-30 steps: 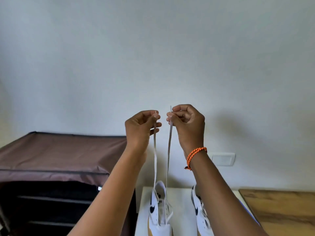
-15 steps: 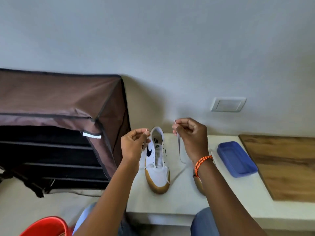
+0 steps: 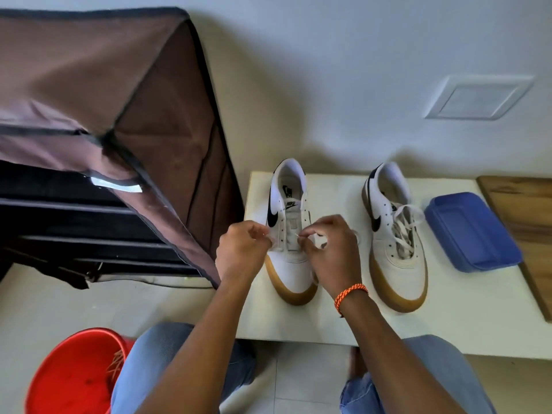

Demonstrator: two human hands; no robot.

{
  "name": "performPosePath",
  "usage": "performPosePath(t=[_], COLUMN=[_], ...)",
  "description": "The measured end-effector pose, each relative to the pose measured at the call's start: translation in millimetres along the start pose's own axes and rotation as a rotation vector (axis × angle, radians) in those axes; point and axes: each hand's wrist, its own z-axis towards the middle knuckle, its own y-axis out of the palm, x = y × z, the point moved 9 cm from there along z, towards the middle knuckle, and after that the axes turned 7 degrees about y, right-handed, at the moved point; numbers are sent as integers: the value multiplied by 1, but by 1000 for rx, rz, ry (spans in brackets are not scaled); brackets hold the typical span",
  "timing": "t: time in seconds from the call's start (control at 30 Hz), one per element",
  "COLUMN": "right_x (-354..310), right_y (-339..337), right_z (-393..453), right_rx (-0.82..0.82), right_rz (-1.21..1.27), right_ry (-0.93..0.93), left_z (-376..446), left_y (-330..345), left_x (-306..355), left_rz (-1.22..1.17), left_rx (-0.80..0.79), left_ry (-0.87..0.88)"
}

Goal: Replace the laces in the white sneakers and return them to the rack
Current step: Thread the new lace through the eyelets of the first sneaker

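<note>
Since the earlier frame both hands came down from high in the air: our left hand (image 3: 243, 249) and right hand (image 3: 330, 249) now each pinch a lace end (image 3: 321, 243) over the left sneaker (image 3: 291, 234), laced only at the lowest eyelets. We judge most lacing remains; the right sneaker (image 3: 394, 234) on the low table (image 3: 448, 324) looks laced, the rack (image 3: 104, 115) waits.

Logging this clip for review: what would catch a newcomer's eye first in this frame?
Both hands meet over the left sneaker on the white table, the left hand and right hand each pinching an end of its white lace. Beside it stands the right sneaker, loosely laced. A bright red bucket sits bottom left, below the brown shoe rack.
</note>
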Motion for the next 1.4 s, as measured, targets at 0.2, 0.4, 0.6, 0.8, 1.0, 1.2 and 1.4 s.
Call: performPosePath(t=[0.2,0.4,0.6,0.8,1.0,1.2,1.4], right_x=[-27,-11,2,-5,-12,-9,-11], right_y=[21,32,38,45,40,47,41], right_z=[3,12,14,12,8,10,10], right_rx=[-33,-90,-127,-177,-178,-201,-205], right_rz=[-427,-248,-76,-142,-414,-298,-433], right_ry=[-150,-54,57,41,-45,-11,-9], left_z=[14,22,22,24,25,24,24], left_y=[8,13,16,13,19,25,30], left_x=[10,10,13,11,11,14,11], left_rz=[207,262,268,265,297,306,152], left_rx=[-95,-147,-154,-167,-294,-285,-349], left_ry=[76,100,130,146,164,197,150])
